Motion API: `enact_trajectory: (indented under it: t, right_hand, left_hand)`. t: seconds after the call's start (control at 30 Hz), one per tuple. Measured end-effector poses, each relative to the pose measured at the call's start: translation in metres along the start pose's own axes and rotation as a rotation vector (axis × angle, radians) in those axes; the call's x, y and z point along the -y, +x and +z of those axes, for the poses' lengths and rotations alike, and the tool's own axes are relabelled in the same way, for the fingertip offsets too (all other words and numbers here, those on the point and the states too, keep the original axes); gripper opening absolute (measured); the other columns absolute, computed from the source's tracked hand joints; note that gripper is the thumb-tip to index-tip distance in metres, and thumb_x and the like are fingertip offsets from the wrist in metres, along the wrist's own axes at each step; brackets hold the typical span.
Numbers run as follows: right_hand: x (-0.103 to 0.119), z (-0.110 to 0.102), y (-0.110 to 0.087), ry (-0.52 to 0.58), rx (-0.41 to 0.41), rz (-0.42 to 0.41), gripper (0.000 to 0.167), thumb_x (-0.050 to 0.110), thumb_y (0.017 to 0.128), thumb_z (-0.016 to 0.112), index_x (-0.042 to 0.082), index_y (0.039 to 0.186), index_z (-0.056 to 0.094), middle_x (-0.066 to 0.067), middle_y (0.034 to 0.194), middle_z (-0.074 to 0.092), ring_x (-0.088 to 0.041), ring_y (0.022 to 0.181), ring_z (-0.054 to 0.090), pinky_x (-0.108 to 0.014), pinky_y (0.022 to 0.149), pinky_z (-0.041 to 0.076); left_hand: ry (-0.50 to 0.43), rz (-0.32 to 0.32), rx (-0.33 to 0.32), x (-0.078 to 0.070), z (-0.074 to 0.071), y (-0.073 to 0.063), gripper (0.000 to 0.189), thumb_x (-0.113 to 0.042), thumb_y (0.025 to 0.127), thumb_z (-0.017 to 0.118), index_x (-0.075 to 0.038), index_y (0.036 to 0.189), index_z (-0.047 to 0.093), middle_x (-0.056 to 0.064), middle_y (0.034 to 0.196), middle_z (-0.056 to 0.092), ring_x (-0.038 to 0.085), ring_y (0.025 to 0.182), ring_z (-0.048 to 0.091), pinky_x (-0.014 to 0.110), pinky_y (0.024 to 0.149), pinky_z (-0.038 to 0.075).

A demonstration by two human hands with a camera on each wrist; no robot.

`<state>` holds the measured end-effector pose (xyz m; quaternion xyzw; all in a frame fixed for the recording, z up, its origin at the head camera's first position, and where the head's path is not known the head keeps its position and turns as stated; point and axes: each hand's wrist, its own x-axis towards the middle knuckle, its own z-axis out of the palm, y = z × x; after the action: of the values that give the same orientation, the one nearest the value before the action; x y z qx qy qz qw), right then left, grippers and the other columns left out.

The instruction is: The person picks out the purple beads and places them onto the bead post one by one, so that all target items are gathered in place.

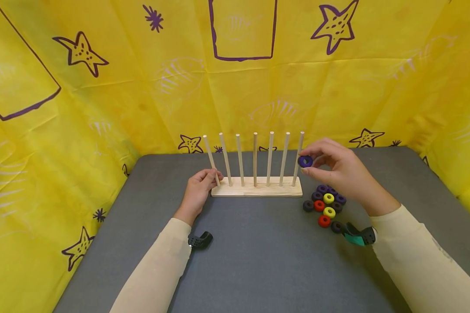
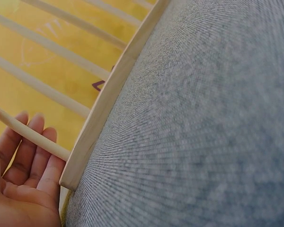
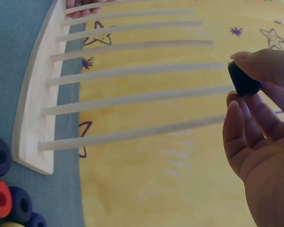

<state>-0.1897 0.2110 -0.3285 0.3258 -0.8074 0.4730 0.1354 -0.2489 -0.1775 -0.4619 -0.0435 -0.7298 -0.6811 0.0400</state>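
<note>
A pale wooden peg rack [image 1: 257, 190] stands on the dark grey table, with a row of several upright pegs. My left hand [image 1: 200, 190] is at the rack's left end, its thumb and fingers around the lower part of the leftmost peg [image 2: 35, 135]. Between thumb and fingertips my right hand [image 1: 338, 171] pinches a purple ring [image 1: 305, 161], raised beside the rightmost peg [image 1: 299, 158]. In the right wrist view the ring [image 3: 244, 80] appears near the tips of the pegs, apart from them. No rings sit on the pegs.
Right of the rack lies a loose group of rings: purple ones [image 1: 322, 189], red ones [image 1: 324, 221], yellow ones [image 1: 329, 212] and dark ones [image 1: 308, 205]. My right wrist strap [image 1: 359, 236] hangs close by. A yellow patterned cloth [image 1: 235, 95] rises behind the table.
</note>
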Motion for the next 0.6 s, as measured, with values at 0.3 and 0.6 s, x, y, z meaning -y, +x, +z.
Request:
enact_trajectory:
  t: [0.3,0.6]
  right_hand:
    - [0.006,0.002,0.018,-0.03,-0.022,0.002,0.035,-0.012,0.091,0.083,0.0,0.123,0.075,-0.006,0.117,0.066,-0.019,0.094,0.065,-0.016,0.084,0.057]
    - [0.014,0.001,0.037,-0.076,-0.057,-0.013,0.03,-0.01,0.092,0.084,-0.001,0.12,0.075,-0.008,0.116,0.066,-0.019,0.098,0.062,-0.016,0.084,0.056]
  left_hand:
    - [-0.008,0.006,-0.003,0.001,-0.002,0.001,0.039,-0.031,0.113,0.065,0.007,0.119,0.074,0.022,0.117,0.075,0.032,0.117,0.071,0.042,0.104,0.057]
    - [-0.017,0.005,0.003,0.001,0.0,0.0,0.04,-0.031,0.113,0.065,0.007,0.12,0.073,0.023,0.118,0.074,0.034,0.118,0.07,0.042,0.104,0.057]
